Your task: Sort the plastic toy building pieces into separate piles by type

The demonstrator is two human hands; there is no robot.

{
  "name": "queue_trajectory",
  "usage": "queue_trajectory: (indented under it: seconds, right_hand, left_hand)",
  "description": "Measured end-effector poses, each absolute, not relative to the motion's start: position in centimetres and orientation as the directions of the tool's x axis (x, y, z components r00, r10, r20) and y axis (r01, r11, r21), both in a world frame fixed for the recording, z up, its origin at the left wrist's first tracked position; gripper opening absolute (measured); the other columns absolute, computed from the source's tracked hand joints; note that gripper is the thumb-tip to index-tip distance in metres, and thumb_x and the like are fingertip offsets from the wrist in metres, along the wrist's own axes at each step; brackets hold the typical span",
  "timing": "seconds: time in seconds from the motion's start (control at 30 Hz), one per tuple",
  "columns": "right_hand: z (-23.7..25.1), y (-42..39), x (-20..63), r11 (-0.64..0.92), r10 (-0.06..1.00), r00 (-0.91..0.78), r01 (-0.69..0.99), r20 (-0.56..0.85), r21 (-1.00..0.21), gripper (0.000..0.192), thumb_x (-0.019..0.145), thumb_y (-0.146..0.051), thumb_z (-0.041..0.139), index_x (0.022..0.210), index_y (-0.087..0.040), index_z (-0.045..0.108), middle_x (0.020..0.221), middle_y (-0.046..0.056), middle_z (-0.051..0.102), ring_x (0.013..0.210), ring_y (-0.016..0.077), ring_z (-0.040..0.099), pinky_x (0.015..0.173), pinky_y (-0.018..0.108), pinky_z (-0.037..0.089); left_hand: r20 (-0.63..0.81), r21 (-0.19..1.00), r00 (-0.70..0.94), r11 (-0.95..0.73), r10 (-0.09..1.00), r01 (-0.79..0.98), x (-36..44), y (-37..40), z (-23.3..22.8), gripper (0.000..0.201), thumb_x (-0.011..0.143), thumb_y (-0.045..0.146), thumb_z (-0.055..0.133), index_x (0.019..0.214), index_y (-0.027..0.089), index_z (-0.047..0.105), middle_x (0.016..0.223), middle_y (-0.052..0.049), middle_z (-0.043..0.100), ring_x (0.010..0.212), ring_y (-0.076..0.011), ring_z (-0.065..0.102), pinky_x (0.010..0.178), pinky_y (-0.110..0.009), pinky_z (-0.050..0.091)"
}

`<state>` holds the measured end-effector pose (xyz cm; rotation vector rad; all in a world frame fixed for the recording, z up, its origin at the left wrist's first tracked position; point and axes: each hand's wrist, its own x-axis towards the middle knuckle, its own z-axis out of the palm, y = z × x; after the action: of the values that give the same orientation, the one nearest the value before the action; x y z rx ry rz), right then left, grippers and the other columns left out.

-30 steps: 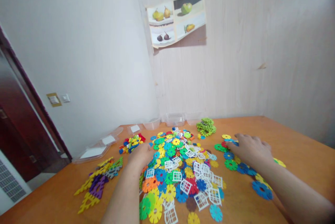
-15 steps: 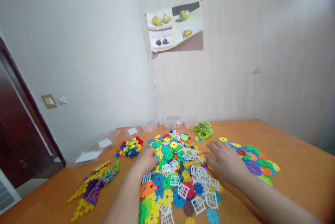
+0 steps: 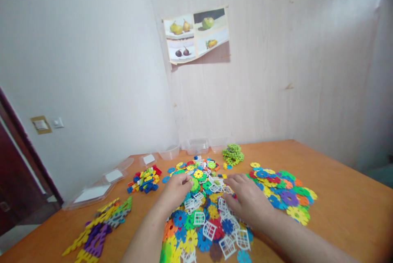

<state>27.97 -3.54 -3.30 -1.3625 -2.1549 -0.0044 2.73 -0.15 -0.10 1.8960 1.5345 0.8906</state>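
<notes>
Plastic snowflake discs (image 3: pixel 208 209), many-coloured with white grid pieces, lie heaped under both flat, open hands (image 3: pixel 215 195).

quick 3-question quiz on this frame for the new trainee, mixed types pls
1. True or false: both hands rest on the mixed central pile of flower discs and white window pieces.
2. Which group lies nearest the wall? A) all-green pile B) triangle pieces C) small bricks
3. Fill in: the spread of flat discs lies on the person's ____ side.

Key:
1. True: left hand and right hand both lie on it, palms down.
2. A
3. right
</notes>
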Motion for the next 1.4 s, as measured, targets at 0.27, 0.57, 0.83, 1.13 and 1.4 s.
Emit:
queue_trajectory:
  seconds: [0.27, 0.57, 0.83, 1.13, 1.4]
  right_hand:
    - [-1.9, -5.8, 25.9, 0.589, 0.786, -0.424, 0.735, 0.449, -0.336, 0.046, 0.088, -0.034, 0.054, 0.132, -0.023, 0.053, 0.118, 0.008, 0.067, 0.108, 0.0243, 0.060, 0.088, 0.034, 0.044]
    - [-0.6, -4.6, 28.1, 0.403, 0.865, -0.290, 0.888, 0.410, -0.221, 0.034, 0.089, -0.043, 0.050, 0.111, -0.020, 0.063, 0.098, 0.009, 0.072, 0.095, 0.0243, 0.064, 0.080, 0.032, 0.039]
    - [-1.6, -0.1, 35.0, -0.171, 0.942, 0.219, 0.965, 0.256, -0.197, 0.034, 0.087, -0.043, 0.045, 0.098, -0.017, 0.064, 0.107, 0.016, 0.070, 0.105, 0.0327, 0.062, 0.085, 0.042, 0.039]
    - [-3.0, 0.9, 36.9, -0.248, 0.942, 0.287, 0.945, 0.177, -0.212, 0.042, 0.089, -0.039, 0.037, 0.119, -0.021, 0.061, 0.121, 0.015, 0.066, 0.113, 0.0323, 0.059, 0.091, 0.046, 0.040]
    - [-2.6, 0.8, 37.8, -0.288, 0.921, 0.337, 0.927, 0.196, -0.239, 0.042, 0.089, -0.043, 0.036, 0.101, -0.018, 0.068, 0.110, 0.017, 0.069, 0.106, 0.0333, 0.061, 0.087, 0.047, 0.042]
  left_hand:
    - [-0.014, 0.973, 0.413, -0.083, 0.910, 0.215, 6.8, -2.4, -0.3, 0.045, 0.078, 0.038, 0.067, 0.116, 0.017, 0.055, 0.067, 0.005, 0.052, 0.058, -0.0098, 0.046, 0.054, -0.021, 0.032]
    - [-0.015, 0.980, 0.337, -0.052, 0.941, 0.191, 7.2, -2.8, 0.3, 0.050, 0.079, 0.043, 0.067, 0.121, 0.017, 0.055, 0.075, 0.001, 0.061, 0.068, -0.0129, 0.057, 0.065, -0.024, 0.043]
    - [0.085, 0.965, 0.030, -0.089, 0.996, 0.247, 4.0, -1.1, 1.1, 0.048, 0.072, 0.051, 0.068, 0.104, 0.016, 0.066, 0.090, -0.006, 0.070, 0.082, -0.0192, 0.064, 0.078, -0.029, 0.048]
    - [0.141, 0.957, -0.087, -0.114, 0.986, 0.268, 2.4, 0.0, 1.0, 0.042, 0.072, 0.053, 0.066, 0.092, 0.016, 0.068, 0.087, -0.006, 0.071, 0.084, -0.0200, 0.064, 0.082, -0.030, 0.049]
    - [0.165, 0.943, -0.127, -0.119, 0.978, 0.310, 1.7, 0.1, 1.1, 0.046, 0.070, 0.056, 0.066, 0.090, 0.015, 0.068, 0.085, -0.007, 0.071, 0.080, -0.0208, 0.064, 0.076, -0.031, 0.048]
